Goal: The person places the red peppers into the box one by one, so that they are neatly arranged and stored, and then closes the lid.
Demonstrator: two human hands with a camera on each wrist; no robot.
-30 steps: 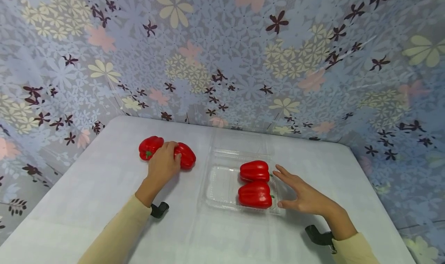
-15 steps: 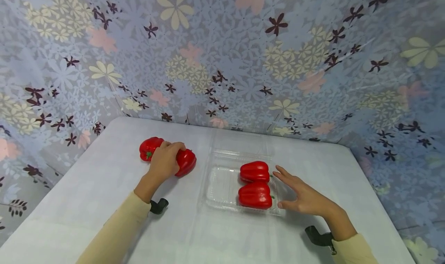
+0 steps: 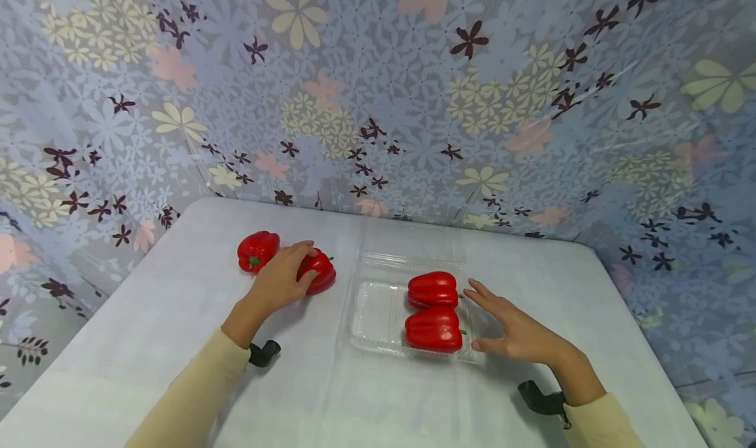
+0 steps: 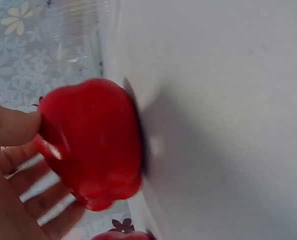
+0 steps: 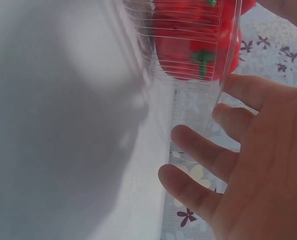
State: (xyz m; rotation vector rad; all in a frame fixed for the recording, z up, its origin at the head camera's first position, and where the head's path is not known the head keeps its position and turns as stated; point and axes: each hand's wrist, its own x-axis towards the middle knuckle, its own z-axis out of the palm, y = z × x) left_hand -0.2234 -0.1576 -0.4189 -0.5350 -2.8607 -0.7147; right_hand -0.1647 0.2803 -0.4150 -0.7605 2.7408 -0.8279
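Currently clasps a red pepper (image 3: 319, 274) in the left grip (image 3: 280, 277), with the thumb on one side and the curled fingers on the other, over the left part of a white-covered counter (image 3: 147, 297). Points the held pepper's small green stem to the right, toward the side of a clear plastic container (image 3: 371, 313), near but apart from it. Brings the same pepper very close to the white surface in the left wrist view, too close to tell contact from a narrow gap. Shows a loose red pepper (image 3: 254, 250) lying just beyond the left grip on the far left, with its green stem facing the near edge. Spreads the right grip (image 3: 520, 330) at the container's right end, with thumb and fingers well apart and loosely bent; cannot tell whether the fingertips touch the plastic. Counts a farther red pepper (image 3: 432, 288) and a nearer red pepper (image 3: 434, 330) in the right half of the container, lying side by side and touching, with both stems toward the right grip. Includes beige sleeves (image 3: 191, 386) on both forearms, a black device (image 3: 542, 401) at the right wrist and floral-patterned sheeting (image 3: 378, 94) behind.
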